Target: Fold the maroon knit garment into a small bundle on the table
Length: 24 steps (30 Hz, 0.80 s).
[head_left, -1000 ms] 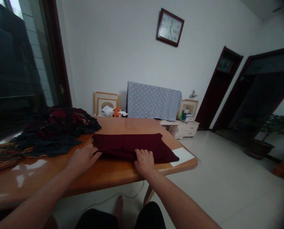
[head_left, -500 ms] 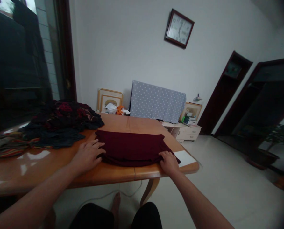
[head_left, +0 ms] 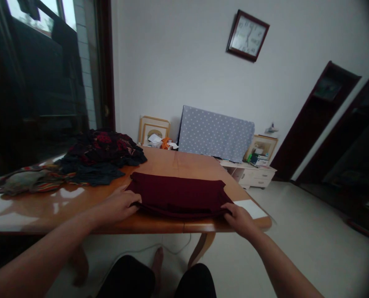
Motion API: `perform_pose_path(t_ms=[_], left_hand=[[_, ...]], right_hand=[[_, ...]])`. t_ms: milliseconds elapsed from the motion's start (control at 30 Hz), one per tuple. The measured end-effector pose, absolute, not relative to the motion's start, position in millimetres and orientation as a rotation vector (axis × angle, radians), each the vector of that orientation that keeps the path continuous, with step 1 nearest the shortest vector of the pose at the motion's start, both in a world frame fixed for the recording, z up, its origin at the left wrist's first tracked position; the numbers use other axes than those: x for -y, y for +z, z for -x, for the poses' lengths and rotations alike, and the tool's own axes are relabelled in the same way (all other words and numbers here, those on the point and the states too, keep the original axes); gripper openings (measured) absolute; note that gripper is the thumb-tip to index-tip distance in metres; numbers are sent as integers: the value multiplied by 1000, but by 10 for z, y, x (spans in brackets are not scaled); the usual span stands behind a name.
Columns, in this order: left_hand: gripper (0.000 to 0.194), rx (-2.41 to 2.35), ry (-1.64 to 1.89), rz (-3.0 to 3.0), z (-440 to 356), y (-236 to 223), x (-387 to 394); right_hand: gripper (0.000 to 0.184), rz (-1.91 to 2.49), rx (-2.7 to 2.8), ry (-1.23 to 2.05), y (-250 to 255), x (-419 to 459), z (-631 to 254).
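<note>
A dark red piece of folded cloth, likely a garment, lies along the front edge of the wooden table. My left hand grips its near left corner, the fingers curled over the edge. At the near right corner, my right hand pinches the cloth between thumb and fingers. The near edge between both hands looks slightly raised and sags in the middle. What kind of garment it is, I cannot make out.
A heap of dark clothes sits at the table's left, beside a striped garment. A white sheet lies at the right corner. Behind stand a low white cabinet and a panel under a grey dotted cloth.
Both hands have closed on the near corners of the dark red cloth, where they lay looser before. The near edge is lifted a little. The view has turned slightly left.
</note>
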<state>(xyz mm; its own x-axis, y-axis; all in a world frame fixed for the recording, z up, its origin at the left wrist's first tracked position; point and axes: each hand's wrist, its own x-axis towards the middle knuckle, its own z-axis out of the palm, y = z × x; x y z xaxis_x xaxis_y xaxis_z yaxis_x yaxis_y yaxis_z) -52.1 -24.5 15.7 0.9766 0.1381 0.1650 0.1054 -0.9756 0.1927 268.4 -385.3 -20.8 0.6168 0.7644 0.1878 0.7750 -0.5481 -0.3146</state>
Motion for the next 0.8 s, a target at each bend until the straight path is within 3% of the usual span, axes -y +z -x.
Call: perform_pose_path(t_ms=[400,800], left_hand=[[27,-334,156,-2798,253,196,-85],[34,-540,71,-2879,-547,382,-804]], right_hand=[[42,2273,1343,224,18,3472,-3012],[40,2363,1287,135,140,2721,-3704]])
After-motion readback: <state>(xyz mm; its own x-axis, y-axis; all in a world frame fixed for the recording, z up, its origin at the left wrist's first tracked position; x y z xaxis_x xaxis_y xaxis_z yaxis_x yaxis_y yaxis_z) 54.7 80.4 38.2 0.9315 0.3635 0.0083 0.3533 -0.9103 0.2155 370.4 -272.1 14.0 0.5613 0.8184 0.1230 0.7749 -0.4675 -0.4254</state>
